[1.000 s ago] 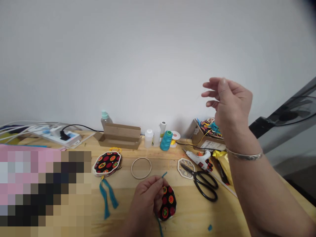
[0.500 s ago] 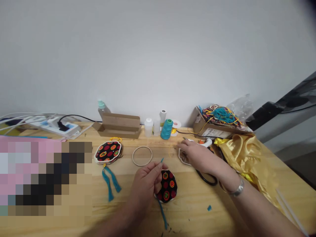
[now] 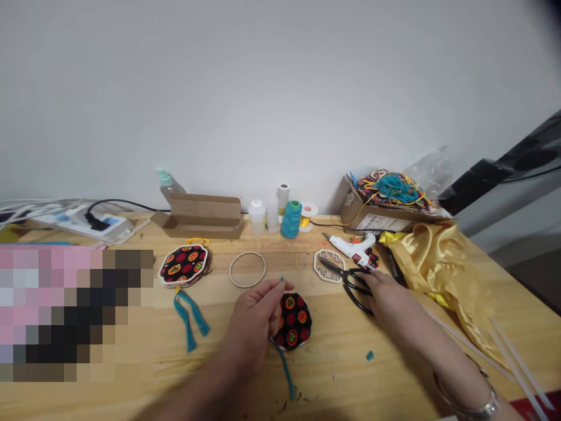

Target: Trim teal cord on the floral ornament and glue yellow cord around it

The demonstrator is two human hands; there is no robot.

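Observation:
My left hand (image 3: 256,318) is closed in a pinch on a teal cord (image 3: 283,362) that sticks up above my fingers and trails down toward the near table edge. It rests against a small black fabric pouch (image 3: 294,320) with red and yellow rounds, lying on the wooden table (image 3: 342,374). My right hand (image 3: 388,298) lies over the handles of black scissors (image 3: 346,278), fingers curled onto them; the blades point left across a wooden fretwork disc (image 3: 326,264).
A white glue gun (image 3: 353,247), yellow satin cloth (image 3: 432,266) and a cardboard box of cords (image 3: 385,202) are at the right. A wooden ring (image 3: 248,269), a finished pouch with teal tassel (image 3: 184,266), a teal thread spool (image 3: 291,219), small bottles and an open carton (image 3: 199,213) lie behind.
My right hand came down from the air to the table, reached near the fretwork disc, then drew back onto the scissors' handles. The left hand kept its pinch on the cord.

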